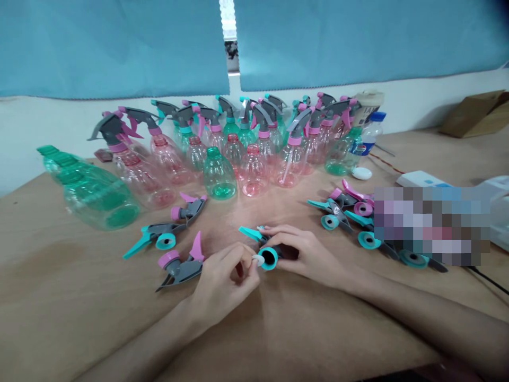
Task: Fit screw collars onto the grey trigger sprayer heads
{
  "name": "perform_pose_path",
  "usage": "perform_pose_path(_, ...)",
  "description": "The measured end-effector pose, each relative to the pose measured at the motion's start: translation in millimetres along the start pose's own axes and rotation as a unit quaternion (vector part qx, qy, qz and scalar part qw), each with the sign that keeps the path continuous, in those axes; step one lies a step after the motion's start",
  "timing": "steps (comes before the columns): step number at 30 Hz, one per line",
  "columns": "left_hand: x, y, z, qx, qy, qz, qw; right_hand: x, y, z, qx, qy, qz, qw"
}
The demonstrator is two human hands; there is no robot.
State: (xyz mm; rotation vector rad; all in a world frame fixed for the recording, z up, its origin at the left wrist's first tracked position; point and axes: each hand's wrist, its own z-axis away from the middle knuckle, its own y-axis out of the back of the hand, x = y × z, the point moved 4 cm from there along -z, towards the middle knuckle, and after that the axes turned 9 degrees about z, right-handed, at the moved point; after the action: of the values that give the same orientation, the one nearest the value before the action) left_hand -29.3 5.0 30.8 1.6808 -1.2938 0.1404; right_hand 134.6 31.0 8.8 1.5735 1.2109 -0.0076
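Between thumb and fingers my left hand (228, 273) pinches a small white disc (258, 260), close beside the open collar of a trigger sprayer. That trigger sprayer (268, 258), grey with a teal collar and trigger, is gripped by my right hand (304, 252), its collar opening turned towards me. Loose sprayer heads lie left of my hands, among them a pink-collared one (181, 268) nearest my left hand and a teal one (163, 239). More sprayer heads (334, 215) rest to the right of my right hand.
Spray bottles in pink (254, 172) and green (220, 175) stand in rows behind; several wear sprayer heads. Green bottles (101, 196) lean at the left. A Pepsi bottle (369, 135), a white oval object (361, 173) and a cardboard box (475, 114) are at the right.
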Motion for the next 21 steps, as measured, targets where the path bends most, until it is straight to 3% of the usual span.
perform_pose_path(6, -1.0, -0.1, 4.4, 0.032, 0.004, 0.010, 0.999, 0.5, 0.3, -0.4, 0.006, 0.006, 0.000, 1.000)
perform_pose_path(15, 4.3, -1.6, -2.6, -0.038, -0.012, 0.004, 0.999, -0.1, -1.2, 0.3, 0.013, 0.026, 0.010, 1.000)
perform_pose_path(21, 2.7, -1.5, -1.5, -0.027, -0.024, -0.002, 0.999, -0.7, -2.1, 0.4, 0.016, 0.035, 0.017, 0.999)
